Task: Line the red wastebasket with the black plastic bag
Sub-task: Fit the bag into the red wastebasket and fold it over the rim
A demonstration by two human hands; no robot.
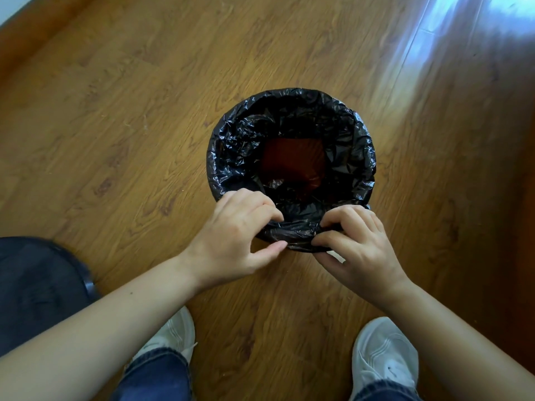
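Risk first: the black plastic bag [341, 134] is looking thin and loosely gathered at the near rim, so a hard tug here could tear it or pull the far edge back off the rim. That far edge, toward frame centre-top, is looking only shallowly folded over. Another likely problem: the bag bottom is not sitting down inside; the red wastebasket [292, 162] floor is showing reddish through the middle, so either the film is stretched thin there or the bag is not pushed down, cannot tell which. The basket is light-looking and could tip toward the person if both hands are pulling low.

The left hand [240, 235] is pinching the bag's folded edge at the near rim, fingers curled over the top, thumb under. The right hand [356, 241] is pinching the same bunched edge just beside it, fingers narrow on the film. Both are gripping plastic, touching the rim.

The basket is standing upright on the wooden floor [130, 125], frame centre, directly above the hands, with white sneakers [385, 357] at bottom.
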